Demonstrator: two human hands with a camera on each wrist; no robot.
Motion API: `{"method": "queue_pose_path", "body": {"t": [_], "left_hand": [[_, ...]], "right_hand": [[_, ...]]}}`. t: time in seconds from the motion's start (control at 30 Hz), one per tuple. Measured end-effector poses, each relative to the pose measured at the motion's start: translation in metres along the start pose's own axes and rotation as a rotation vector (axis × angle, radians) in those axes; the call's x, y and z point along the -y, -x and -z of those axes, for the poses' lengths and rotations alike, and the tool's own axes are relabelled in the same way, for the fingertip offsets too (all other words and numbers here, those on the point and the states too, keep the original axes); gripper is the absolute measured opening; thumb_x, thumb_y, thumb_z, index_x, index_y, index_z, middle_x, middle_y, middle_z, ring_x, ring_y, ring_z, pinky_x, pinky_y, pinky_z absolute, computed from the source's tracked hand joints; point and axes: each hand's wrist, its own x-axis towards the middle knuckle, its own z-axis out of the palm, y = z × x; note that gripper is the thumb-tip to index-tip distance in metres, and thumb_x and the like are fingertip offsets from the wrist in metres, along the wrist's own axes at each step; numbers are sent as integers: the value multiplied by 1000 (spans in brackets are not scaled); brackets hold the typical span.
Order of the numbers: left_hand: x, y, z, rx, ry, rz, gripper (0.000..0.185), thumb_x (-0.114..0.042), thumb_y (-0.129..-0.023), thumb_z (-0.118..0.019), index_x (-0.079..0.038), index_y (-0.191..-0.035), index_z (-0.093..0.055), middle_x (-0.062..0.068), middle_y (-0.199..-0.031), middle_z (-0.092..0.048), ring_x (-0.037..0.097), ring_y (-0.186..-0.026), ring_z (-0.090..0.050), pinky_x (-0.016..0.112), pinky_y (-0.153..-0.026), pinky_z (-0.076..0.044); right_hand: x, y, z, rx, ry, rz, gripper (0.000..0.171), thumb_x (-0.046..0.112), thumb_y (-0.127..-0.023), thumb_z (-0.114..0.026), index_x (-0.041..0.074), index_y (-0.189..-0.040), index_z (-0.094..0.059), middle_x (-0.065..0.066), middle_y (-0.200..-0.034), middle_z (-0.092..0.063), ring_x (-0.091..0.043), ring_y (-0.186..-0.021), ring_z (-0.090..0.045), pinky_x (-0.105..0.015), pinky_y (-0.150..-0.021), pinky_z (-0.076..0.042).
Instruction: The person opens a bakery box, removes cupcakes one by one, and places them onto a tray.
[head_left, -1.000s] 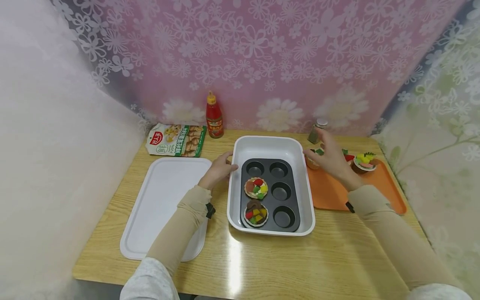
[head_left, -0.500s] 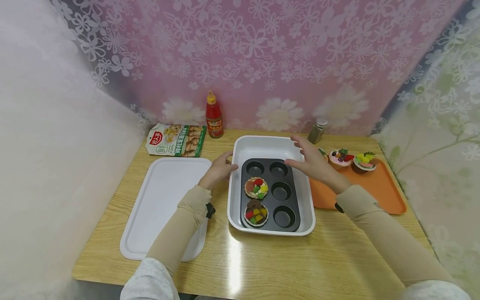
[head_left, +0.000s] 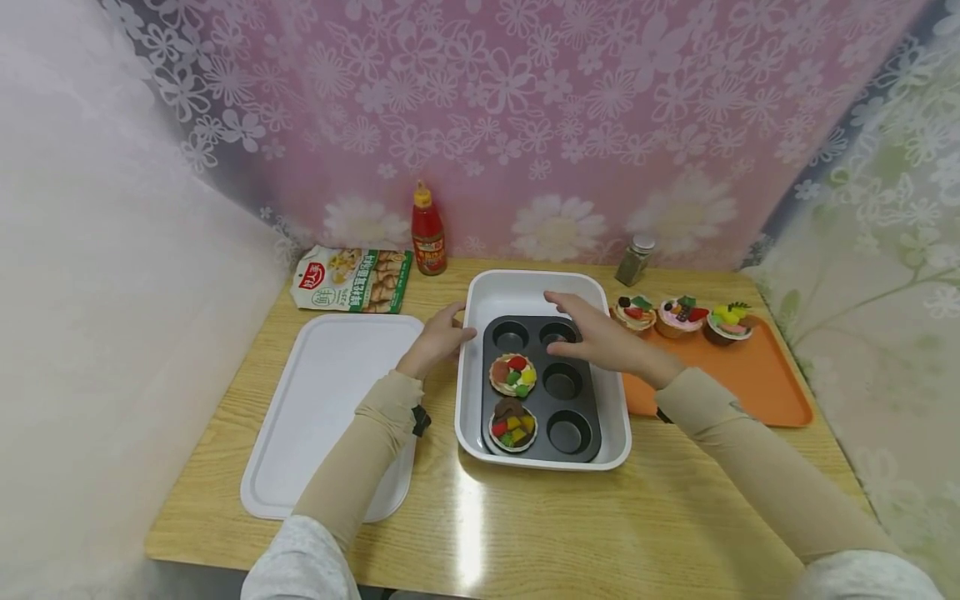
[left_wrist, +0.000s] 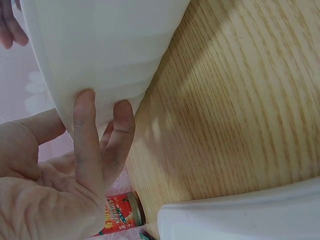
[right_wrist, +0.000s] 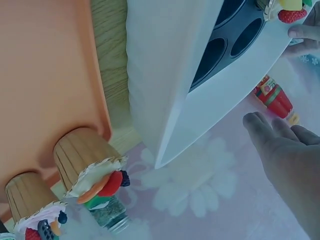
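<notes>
- A person's left hand [head_left: 438,340] rests against the left wall of a white baking dish [head_left: 542,290] on a wooden tabletop [head_left: 525,533]; the left wrist view shows the fingers [left_wrist: 85,130] lying straight and flat against the dish's outer side, curled round nothing.
- The right hand [head_left: 600,337] hovers over the far right part of the dish, fingers spread and relaxed, holding nothing.
- Inside the dish sits a dark muffin tin [head_left: 572,433] with six cups in two columns.
- Two toy tarts [head_left: 512,375] topped with coloured pieces fill the middle and near cups of the left column; the other four cups are bare.
- Just right of the dish lies an orange tray [head_left: 735,379], carrying three toy cupcakes [head_left: 680,315] in a row along its far edge.
- The right wrist view shows one cupcake's [right_wrist: 87,165] brown ribbed cup standing at the tray's corner, just beside the dish.
- A white tray [head_left: 322,400] lies left of the dish, under the left forearm.
- At the back stand a red sauce bottle [head_left: 428,232], a snack packet [head_left: 352,281] and a small spice jar [head_left: 634,260].
</notes>
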Motion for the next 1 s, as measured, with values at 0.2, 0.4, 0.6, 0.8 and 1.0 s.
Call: {"method": "queue_pose_path", "body": {"t": [0.2, 0.4, 0.6, 0.8, 1.0], "left_hand": [[1, -2, 1, 0, 4, -8, 60, -18, -105, -62, -22, -161, -41, 20, -123, -61, 28, -100, -68, 51, -89, -64], [1, -2, 2, -1, 8, -16, 61, -18, -105, -62, -21, -162, -40, 21, -123, -62, 28, -98, -68, 50, -89, -64], [1, -2, 2, 0, 6, -9, 61, -18, -105, -63, -21, -162, -40, 21, -124, -62, 28, -100, -67, 49, -89, -64], [1, -2, 1, -3, 3, -5, 60, -19, -105, -63, -22, -162, -41, 21, -125, -62, 28, -99, -67, 52, -90, -63], [2, -2, 1, 3, -1, 2, 59, -20, -106, -62, -22, -161, -41, 20, -128, -63, 27, -104, -66, 51, -92, -62]], "right_hand": [[7, -4, -4, 31, 37, -2, 94, 37, -97, -77, 10, -169, -21, -16, -173, -28, -40, -156, -36, -61, -126, -33], [15, -12, -11, 86, 74, -3, 95, 32, -96, -79, 10, -169, -21, -15, -173, -29, -38, -157, -34, -61, -127, -32], [21, -19, -21, 178, 88, 31, 95, 24, -93, -82, 12, -168, -24, -13, -172, -32, -35, -159, -32, -59, -128, -32], [26, -22, -30, 279, 164, 70, 93, 25, -94, -81, 12, -168, -26, -13, -172, -33, -34, -159, -34, -58, -128, -33], [31, -23, -39, 337, 201, 30, 92, 26, -94, -81, 14, -168, -26, -13, -174, -29, -35, -160, -31, -61, -128, -30]]}}
